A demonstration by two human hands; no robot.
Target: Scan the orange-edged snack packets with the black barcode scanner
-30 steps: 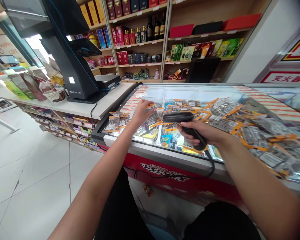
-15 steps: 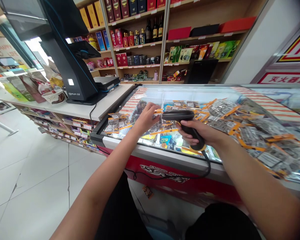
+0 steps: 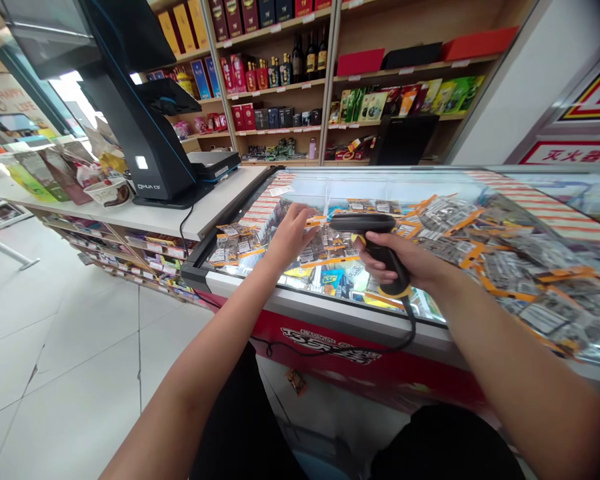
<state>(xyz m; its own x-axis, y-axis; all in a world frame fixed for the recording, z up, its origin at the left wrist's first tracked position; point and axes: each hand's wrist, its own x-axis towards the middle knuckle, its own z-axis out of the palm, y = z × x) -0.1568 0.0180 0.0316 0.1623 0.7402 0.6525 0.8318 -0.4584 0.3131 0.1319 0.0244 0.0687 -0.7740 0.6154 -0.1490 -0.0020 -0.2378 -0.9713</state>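
My right hand (image 3: 385, 257) is wrapped around the handle of a black barcode scanner (image 3: 363, 224), whose head points left toward my left hand. A cable runs down from the yellow-ringed base of the scanner's handle. My left hand (image 3: 294, 232) is bent over a small clear snack packet with an orange edge (image 3: 318, 220), its thumb and fingers at that edge; the hand partly hides the packet. More packets (image 3: 330, 250) lie just below the scanner's head. To the left of my left hand is a small group of similar packets (image 3: 237, 243).
A glass-topped freezer (image 3: 300, 293) carries a large heap of packets (image 3: 520, 267) on the right. Left of it, a counter (image 3: 180, 220) holds a checkout terminal (image 3: 150, 133). Stocked shelves (image 3: 280, 93) stand behind. One packet (image 3: 296, 382) lies on the floor.
The scanner in my right hand has shifted slightly up and to the right. My left hand stays at nearly the same spot over the packet.
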